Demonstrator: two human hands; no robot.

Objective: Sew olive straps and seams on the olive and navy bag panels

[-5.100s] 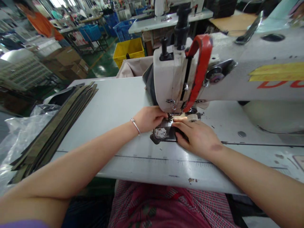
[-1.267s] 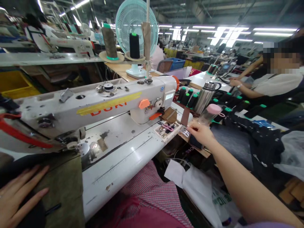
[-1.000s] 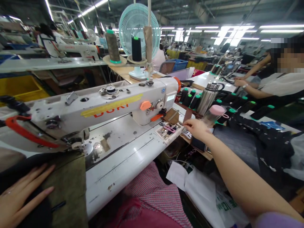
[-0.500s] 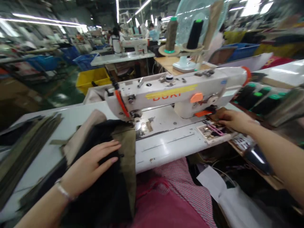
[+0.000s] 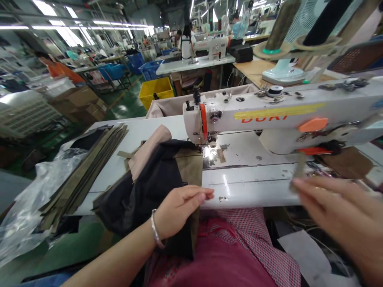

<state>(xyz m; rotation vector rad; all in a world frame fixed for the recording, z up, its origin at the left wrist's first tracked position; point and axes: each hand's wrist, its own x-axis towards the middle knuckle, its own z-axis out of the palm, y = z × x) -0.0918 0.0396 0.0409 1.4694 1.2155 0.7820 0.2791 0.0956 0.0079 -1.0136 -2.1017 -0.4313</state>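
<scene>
A black and olive fabric piece (image 5: 155, 179) lies on the white sewing table, its upper edge under the needle area of the sewing machine (image 5: 233, 115). My left hand (image 5: 182, 207) is over the olive part near the table's front edge, thumb and fingers pressed together; whether anything is between them is too small to tell. On the right, my right hand (image 5: 338, 211), blurred, pinches a small olive strip (image 5: 299, 169) above the table. A brown piece (image 5: 347, 161) lies behind that hand.
A stack of olive strips (image 5: 86, 171) lies at the left beside clear plastic (image 5: 38, 191). Thread cones (image 5: 283, 28) and a fan base (image 5: 284, 73) stand behind the machine. Beyond the table is a yellow bin (image 5: 157, 89); people sit farther back.
The view has swung left. My right hand has left the small tray by the machine and come nearer with an olive strip. My left hand has moved to the fabric's right edge, its fingers closing.
</scene>
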